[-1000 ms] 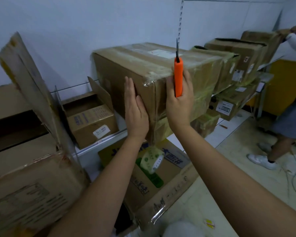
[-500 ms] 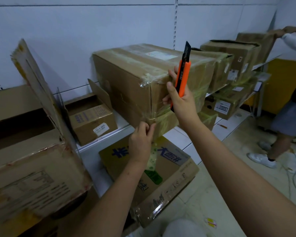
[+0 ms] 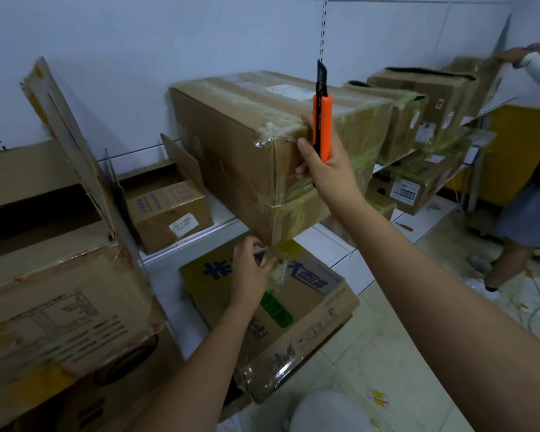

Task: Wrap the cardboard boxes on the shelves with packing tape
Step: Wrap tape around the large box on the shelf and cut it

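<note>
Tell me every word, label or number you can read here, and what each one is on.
"13-1-1825": white sticker on the small open box.
"JINGPIN", roughly: black blade end of the orange utility knife in the right hand.
Large blue characters on the floor box: partly hidden by the left hand, not readable.
Shipping labels on far boxes: too blurred.

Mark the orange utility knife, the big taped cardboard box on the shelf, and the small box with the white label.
orange utility knife [image 3: 324, 129], head view, orange handle.
big taped cardboard box [image 3: 237, 157], head view, left side face.
small labelled cardboard box [image 3: 166, 210], head view, front face.
</note>
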Demonstrator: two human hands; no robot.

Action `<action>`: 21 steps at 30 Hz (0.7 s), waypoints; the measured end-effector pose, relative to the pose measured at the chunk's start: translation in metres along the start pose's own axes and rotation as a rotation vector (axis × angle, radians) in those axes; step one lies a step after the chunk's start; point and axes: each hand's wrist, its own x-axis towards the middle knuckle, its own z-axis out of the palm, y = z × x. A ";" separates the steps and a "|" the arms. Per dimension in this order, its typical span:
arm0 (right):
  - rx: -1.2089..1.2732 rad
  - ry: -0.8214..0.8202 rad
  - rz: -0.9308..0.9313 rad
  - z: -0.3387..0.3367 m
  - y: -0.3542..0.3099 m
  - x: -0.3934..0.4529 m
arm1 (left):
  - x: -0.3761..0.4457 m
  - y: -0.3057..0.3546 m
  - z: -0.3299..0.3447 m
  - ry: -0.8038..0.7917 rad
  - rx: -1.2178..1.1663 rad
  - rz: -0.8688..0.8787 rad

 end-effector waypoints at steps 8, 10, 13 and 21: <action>-0.355 0.009 -0.094 -0.024 -0.002 -0.031 | -0.008 0.005 -0.003 -0.251 -0.557 -0.501; -0.522 0.112 -0.114 -0.034 0.004 -0.072 | -0.011 0.002 -0.002 -0.272 -0.545 -0.462; -0.689 -0.012 0.066 -0.045 0.020 -0.138 | -0.013 -0.003 0.002 -0.337 -0.536 -0.426; -1.037 -0.324 0.185 -0.039 0.060 -0.182 | -0.014 -0.012 0.005 -0.455 -0.375 -0.475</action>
